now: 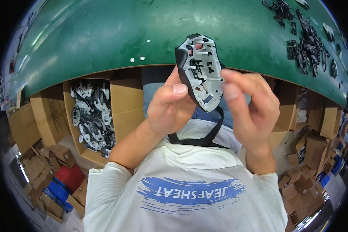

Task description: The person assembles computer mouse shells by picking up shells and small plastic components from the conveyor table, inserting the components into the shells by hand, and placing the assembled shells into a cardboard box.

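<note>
My left hand grips a hollow plastic shell, black outside and pale grey inside. The shell stands tilted up in front of me with its ribbed inner side showing. Its inside carries small posts, dark clips and several cut-outs. My left thumb presses the shell's left edge, while the other fingers are hidden behind it. At the right edge of the shell is my right hand, its thumb and forefinger drawn together in a pinch. Whatever lies between those fingertips, if anything, is too small to make out.
A green table spans the far side, with small white bits on it. Black plastic parts lie in piles at its right. To my left, a cardboard box holds many similar shells. More cartons stand at right.
</note>
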Motion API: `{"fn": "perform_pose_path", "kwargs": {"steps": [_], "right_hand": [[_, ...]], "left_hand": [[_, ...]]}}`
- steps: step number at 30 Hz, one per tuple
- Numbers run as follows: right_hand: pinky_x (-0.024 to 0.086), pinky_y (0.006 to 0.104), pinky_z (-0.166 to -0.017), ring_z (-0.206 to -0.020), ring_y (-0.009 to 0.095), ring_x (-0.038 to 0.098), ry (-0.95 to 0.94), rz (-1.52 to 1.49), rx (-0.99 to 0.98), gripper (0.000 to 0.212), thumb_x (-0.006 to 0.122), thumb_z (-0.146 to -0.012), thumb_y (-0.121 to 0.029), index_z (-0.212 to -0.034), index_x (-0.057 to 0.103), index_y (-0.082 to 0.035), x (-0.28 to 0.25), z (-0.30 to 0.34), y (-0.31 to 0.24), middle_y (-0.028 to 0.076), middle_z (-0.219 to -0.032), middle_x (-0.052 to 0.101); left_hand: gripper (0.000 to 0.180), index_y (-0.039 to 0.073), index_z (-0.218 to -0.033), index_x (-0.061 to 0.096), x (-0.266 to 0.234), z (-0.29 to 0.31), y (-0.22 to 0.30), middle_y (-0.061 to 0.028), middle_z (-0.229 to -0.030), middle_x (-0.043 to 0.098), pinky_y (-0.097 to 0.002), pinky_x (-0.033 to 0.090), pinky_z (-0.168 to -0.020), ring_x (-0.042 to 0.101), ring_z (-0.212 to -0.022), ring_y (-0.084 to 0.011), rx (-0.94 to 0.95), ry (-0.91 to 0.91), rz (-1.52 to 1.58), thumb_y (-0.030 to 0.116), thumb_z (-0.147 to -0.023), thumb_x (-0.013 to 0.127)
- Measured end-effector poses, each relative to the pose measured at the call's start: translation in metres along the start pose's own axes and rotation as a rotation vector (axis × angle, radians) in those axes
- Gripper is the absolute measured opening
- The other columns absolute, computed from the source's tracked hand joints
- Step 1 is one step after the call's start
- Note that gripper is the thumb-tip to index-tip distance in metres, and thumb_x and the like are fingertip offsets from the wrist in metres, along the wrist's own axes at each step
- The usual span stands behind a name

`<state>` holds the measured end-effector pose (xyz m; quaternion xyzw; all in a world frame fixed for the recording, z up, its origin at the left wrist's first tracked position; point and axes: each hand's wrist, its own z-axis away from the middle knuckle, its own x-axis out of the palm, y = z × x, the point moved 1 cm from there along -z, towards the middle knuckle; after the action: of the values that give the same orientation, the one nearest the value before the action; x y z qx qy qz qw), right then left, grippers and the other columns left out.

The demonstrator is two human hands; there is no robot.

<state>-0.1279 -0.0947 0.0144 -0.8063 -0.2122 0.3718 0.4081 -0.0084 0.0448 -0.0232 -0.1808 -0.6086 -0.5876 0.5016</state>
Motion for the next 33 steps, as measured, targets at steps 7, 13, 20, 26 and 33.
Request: {"fn": "perform_pose_path", "kwargs": {"steps": [7, 13, 20, 26, 33], "right_hand": [[0.051, 0.0371, -0.079, -0.089, 0.026, 0.071, -0.332, 0.268, -0.082, 0.04, 0.087, -0.083, -0.016, -0.12, 0.077, -0.005, -0.005, 0.004, -0.025, 0.012, -0.123, 0.077], [0.051, 0.0388, -0.08, -0.089, 0.029, 0.07, -0.418, 0.252, -0.056, 0.046, 0.088, -0.083, -0.023, -0.123, 0.077, -0.003, -0.005, 0.004, -0.027, 0.014, -0.126, 0.076], [0.051, 0.0393, -0.083, -0.091, 0.028, 0.069, -0.433, 0.164, -0.018, 0.047, 0.088, -0.084, -0.022, -0.125, 0.077, -0.004, 0.002, 0.005, -0.023, 0.015, -0.13, 0.075], [0.049, 0.0386, -0.086, -0.084, 0.024, 0.069, -0.509, 0.157, -0.052, 0.038, 0.086, -0.084, -0.02, -0.118, 0.08, -0.003, 0.004, -0.003, -0.013, 0.011, -0.119, 0.08], [0.048, 0.0384, -0.087, -0.087, 0.021, 0.068, -0.506, 0.262, -0.177, 0.032, 0.083, -0.086, -0.022, -0.112, 0.077, -0.005, 0.012, -0.002, -0.004, 0.005, -0.115, 0.079]], "left_hand": [[0.098, 0.008, -0.173, 0.014, -0.004, 0.007, 0.003, -0.0132, -0.163, 0.044, -0.0425, 0.031, -0.126, 0.045, -0.149, -0.0265, -0.021, -0.075, 0.072, 0.028, -0.088, 0.057], [0.115, 0.011, -0.175, -0.001, 0.01, 0.01, 0.007, -0.0119, -0.167, 0.037, -0.0389, 0.03, -0.126, 0.044, -0.149, -0.0246, -0.055, -0.007, -0.004, 0.026, -0.079, 0.061], [0.116, 0.015, -0.175, 0.001, 0.004, 0.016, 0.002, -0.0111, -0.164, 0.039, -0.0404, 0.036, -0.123, 0.048, -0.143, -0.0252, -0.063, 0.074, -0.034, 0.023, -0.077, 0.061], [0.087, 0.004, -0.165, 0.029, -0.013, 0.021, -0.018, -0.0147, -0.151, 0.055, -0.0448, 0.041, -0.121, 0.055, -0.138, -0.0291, 0.082, 0.092, 0.026, 0.026, -0.086, 0.058], [0.101, 0.013, -0.174, 0.011, -0.021, 0.017, -0.015, -0.0106, -0.159, 0.044, -0.0431, 0.034, -0.124, 0.047, -0.142, -0.0261, -0.002, 0.071, 0.102, 0.017, -0.082, 0.054]]}}
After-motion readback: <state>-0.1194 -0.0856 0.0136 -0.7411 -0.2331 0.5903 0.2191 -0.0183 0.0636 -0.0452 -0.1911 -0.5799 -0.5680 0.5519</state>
